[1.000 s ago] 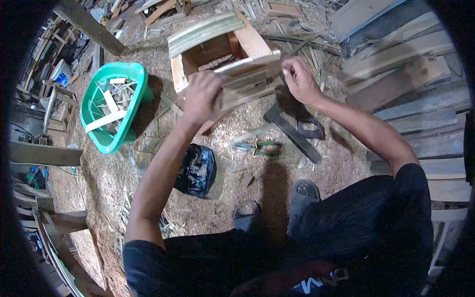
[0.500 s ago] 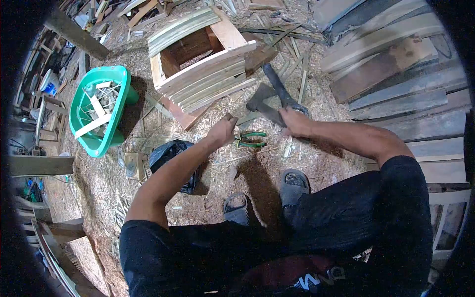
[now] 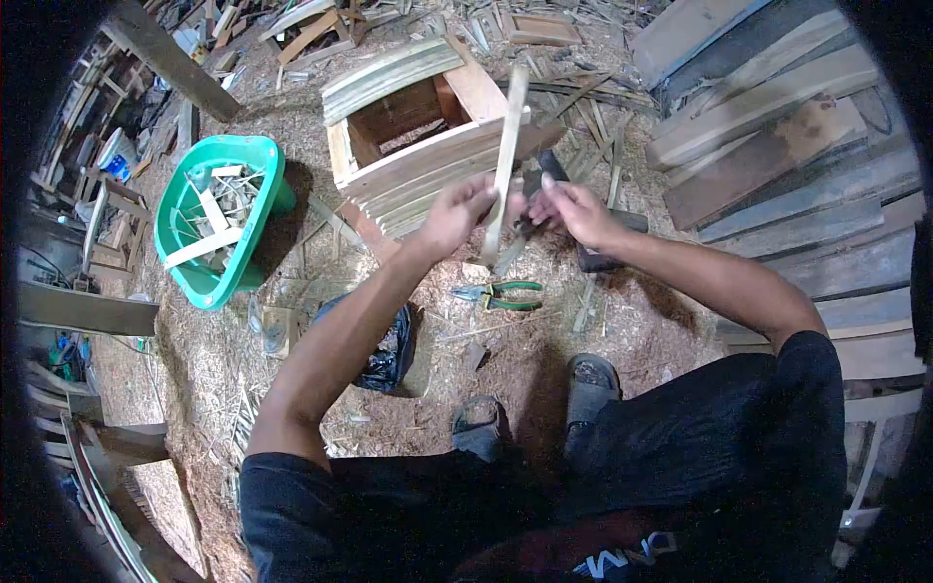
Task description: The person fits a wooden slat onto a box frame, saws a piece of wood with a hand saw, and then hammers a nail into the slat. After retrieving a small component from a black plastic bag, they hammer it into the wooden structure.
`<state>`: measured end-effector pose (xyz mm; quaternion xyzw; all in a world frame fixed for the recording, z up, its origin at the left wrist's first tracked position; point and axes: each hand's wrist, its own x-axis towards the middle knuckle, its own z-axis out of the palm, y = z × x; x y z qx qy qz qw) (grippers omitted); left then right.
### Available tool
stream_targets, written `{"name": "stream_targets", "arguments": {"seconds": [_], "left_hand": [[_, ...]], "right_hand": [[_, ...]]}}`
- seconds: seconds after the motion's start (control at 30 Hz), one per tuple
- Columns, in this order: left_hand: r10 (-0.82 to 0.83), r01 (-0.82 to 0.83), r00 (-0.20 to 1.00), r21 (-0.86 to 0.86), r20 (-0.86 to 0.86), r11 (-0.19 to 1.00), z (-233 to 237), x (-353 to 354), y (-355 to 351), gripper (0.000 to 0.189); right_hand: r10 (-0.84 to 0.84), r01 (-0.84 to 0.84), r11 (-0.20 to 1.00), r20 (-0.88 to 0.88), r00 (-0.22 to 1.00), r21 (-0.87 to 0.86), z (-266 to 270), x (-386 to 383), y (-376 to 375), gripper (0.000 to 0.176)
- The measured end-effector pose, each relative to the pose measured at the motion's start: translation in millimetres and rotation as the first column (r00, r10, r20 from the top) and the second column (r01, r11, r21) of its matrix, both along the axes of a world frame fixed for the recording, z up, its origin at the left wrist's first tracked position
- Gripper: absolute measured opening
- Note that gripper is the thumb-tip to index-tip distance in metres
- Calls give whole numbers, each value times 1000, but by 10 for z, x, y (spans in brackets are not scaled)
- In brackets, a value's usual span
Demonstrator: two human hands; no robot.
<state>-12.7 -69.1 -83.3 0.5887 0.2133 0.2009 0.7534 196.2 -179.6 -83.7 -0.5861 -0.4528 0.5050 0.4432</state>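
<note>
My left hand (image 3: 459,216) is closed around a thin, pale wood strip (image 3: 511,136) that stands nearly upright in front of me. My right hand (image 3: 575,212) is just right of the strip, its fingers apart and slightly blurred, with nothing visible in the grip. Partly hidden behind it, a dark-handled tool (image 3: 614,243) lies on the ground. Below my hands are pliers (image 3: 505,295) with green handles, resting on the sawdust. Beyond them stands a box-like wooden frame (image 3: 428,155) with slatted, curved sides and an open top.
To the left is a green plastic tub (image 3: 264,214) holding wood scraps. A black plastic bag (image 3: 387,355) sits beneath my left forearm. Long boards (image 3: 777,219) are stacked along the right. A wooden post (image 3: 170,63) rises at the upper left. Wood shavings cover the floor.
My right hand has let go of the hatchet, which is now on the ground. My left hand has lifted a wood strip, and both hands have moved farther forward.
</note>
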Motion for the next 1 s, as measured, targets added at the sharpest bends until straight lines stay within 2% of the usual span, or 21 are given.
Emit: {"name": "stream_targets", "arguments": {"seconds": [0.03, 0.1, 0.13, 0.17, 0.23, 0.27, 0.33, 0.4, 0.53, 0.63, 0.67, 0.7, 0.77, 0.83, 0.9, 0.97, 1.0], "left_hand": [[-1, -1, 999, 52, 33, 999, 136, 65, 65, 25], [55, -72, 972, 65, 230, 995, 438, 164, 112, 24], [159, -175, 939, 26, 306, 984, 568, 216, 144, 27], [253, -277, 924, 45, 286, 960, 692, 211, 167, 24], [375, -384, 872, -36, 316, 923, 684, 202, 333, 23], [420, -423, 860, -58, 291, 904, 649, 171, 365, 23], [510, -500, 826, -105, 239, 860, 619, 144, 381, 23], [535, -494, 805, -209, 259, 844, 592, 100, 331, 26], [591, -520, 768, -297, 248, 801, 658, 98, 343, 28], [637, -554, 738, -337, 224, 761, 787, 133, 324, 28], [670, -577, 712, -369, 209, 728, 843, 152, 310, 32], [627, -549, 755, -339, 190, 764, 824, 137, 374, 33], [535, -482, 831, -281, 151, 829, 791, 98, 560, 35], [464, -466, 885, -106, -49, 878, 891, -29, 646, 31], [482, -484, 871, 11, -98, 875, 896, -184, 768, 28], [631, -621, 770, 118, -93, 775, 898, -427, 902, 25], [748, -695, 651, 292, -130, 657, 925, -582, 966, 23]], "right_hand": [[24, -25, 1000, -88, 996, -7, 28, -58, 9, 45], [71, -76, 997, -255, 964, -8, 116, -150, 51, 50], [66, -74, 997, -221, 973, -27, 292, -230, 24, 43], [16, -17, 1000, -227, 974, -3, 325, -243, 61, 40], [-73, 86, 995, -245, 967, 44, 423, -247, 154, 33], [-79, 101, 993, -317, 945, 54, 505, -191, 187, 26], [-121, 161, 980, -286, 951, 121, 579, -129, 329, 26], [-154, 208, 965, -296, 943, 161, 611, -84, 486, 25], [-273, 311, 915, -173, 946, 258, 647, -106, 791, 30], [-187, 236, 944, -218, 958, 230, 727, -105, 962, 30], [-209, 262, 934, -224, 952, 244, 732, -111, 1045, 30], [-216, 273, 921, -218, 952, 278, 727, -75, 1146, 27], [-214, 256, 938, -192, 958, 233, 688, 110, 1430, 25], [-197, 231, 956, -190, 962, 182, 637, 281, 1697, 23], [-240, 260, 956, -151, 959, 136, 631, 330, 1871, 22], [-226, 244, 964, -158, 961, 103, 606, 339, 1975, 21], [-212, 228, 969, -155, 965, 94, 588, 332, 2032, 21]]}}
